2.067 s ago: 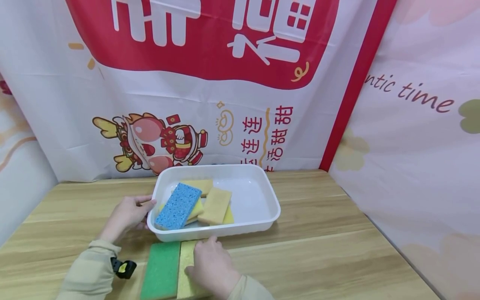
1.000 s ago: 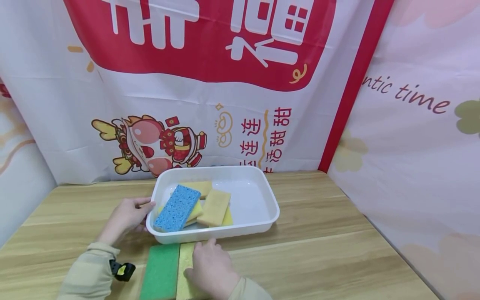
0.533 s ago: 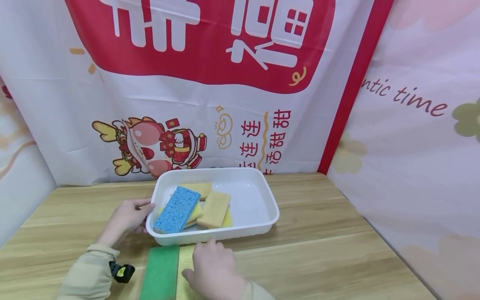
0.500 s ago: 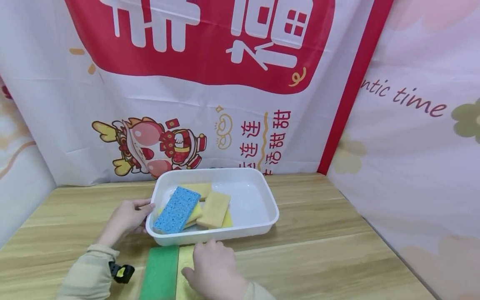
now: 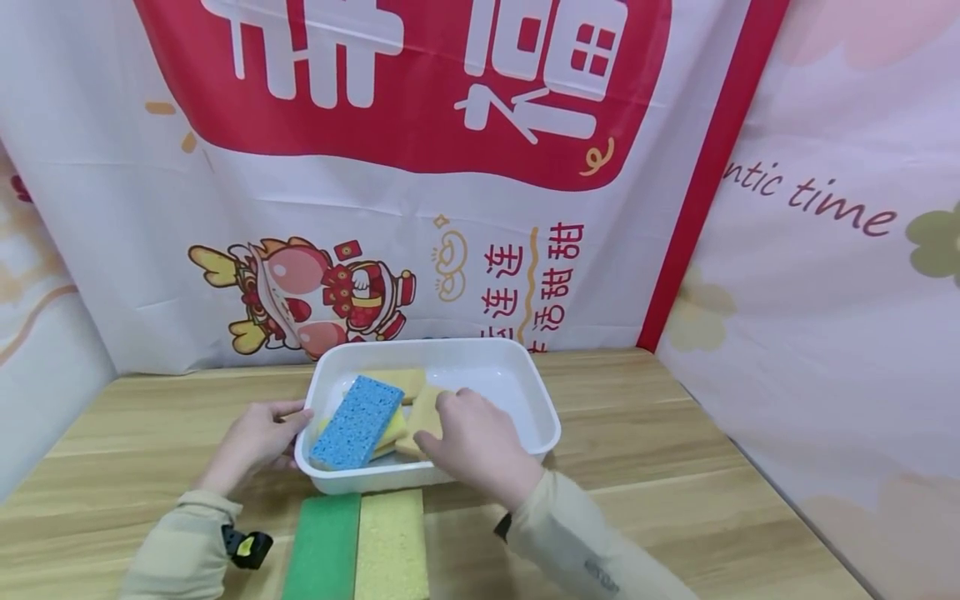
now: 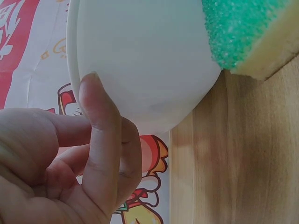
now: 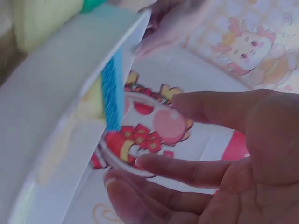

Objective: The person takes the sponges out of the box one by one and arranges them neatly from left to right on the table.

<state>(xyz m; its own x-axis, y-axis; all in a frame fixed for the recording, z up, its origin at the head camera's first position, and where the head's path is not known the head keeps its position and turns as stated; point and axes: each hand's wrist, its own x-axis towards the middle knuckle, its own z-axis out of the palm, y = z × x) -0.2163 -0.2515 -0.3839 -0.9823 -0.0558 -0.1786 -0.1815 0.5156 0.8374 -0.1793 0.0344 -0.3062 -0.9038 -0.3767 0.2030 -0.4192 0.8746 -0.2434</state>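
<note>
My left hand [image 5: 255,442] holds the left end of the white tray [image 5: 551,429]; in the left wrist view, my left hand [image 6: 105,149] has a fingertip near its rim. Inside the tray a speckled blue sponge [image 5: 358,421] lies over yellow ones, beside a tan sponge [image 5: 423,408]. My right hand [image 5: 480,442] is over the tray's front side, close to the tan sponge and partly hiding it. In the right wrist view, my right hand [image 7: 224,163] has thumb and fingers spread apart, nothing between them.
A green sponge [image 5: 324,546] and a pale yellow sponge [image 5: 392,542] lie side by side on the wooden table [image 5: 675,500], just in front of the tray. A printed cloth [image 5: 150,250] hangs behind, and another [image 5: 825,292] on the right.
My right hand has left the pale yellow sponge on the table and moved forward over the tray. That sponge lies uncovered. The left hand stays at the tray's left end.
</note>
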